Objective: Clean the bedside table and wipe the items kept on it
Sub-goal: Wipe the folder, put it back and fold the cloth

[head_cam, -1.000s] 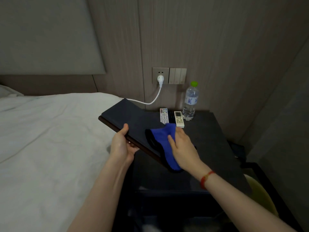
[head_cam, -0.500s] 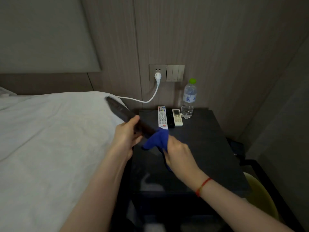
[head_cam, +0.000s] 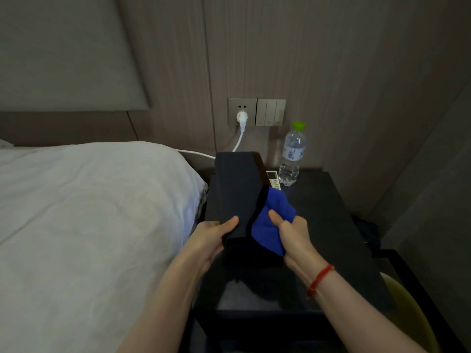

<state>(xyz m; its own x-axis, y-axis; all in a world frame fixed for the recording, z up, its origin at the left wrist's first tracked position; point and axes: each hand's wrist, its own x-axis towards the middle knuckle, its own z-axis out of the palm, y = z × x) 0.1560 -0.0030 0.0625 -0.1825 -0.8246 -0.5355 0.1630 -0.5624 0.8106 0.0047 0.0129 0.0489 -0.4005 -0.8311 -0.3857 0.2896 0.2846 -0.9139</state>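
The dark flat board (head_cam: 237, 189) is held up over the black bedside table (head_cam: 331, 238), between the two hands and reaching away from them toward the wall. The left hand (head_cam: 214, 238) grips its near corner, thumb on top and fingers curled under. The right hand (head_cam: 293, 233) is just beside the left one. It is bunched around a blue cloth (head_cam: 272, 225) and pinches it with the thumb against the board's right edge. A red string band (head_cam: 319, 280) is on the right wrist. Past the right hand, at the back of the table, stand a water bottle (head_cam: 291, 156) with a green cap and a white remote (head_cam: 274, 179), partly hidden by the board. A white plug (head_cam: 241, 118) sits in the wall socket beyond the hands. The white bed (head_cam: 89, 212) lies to the left of the left hand.
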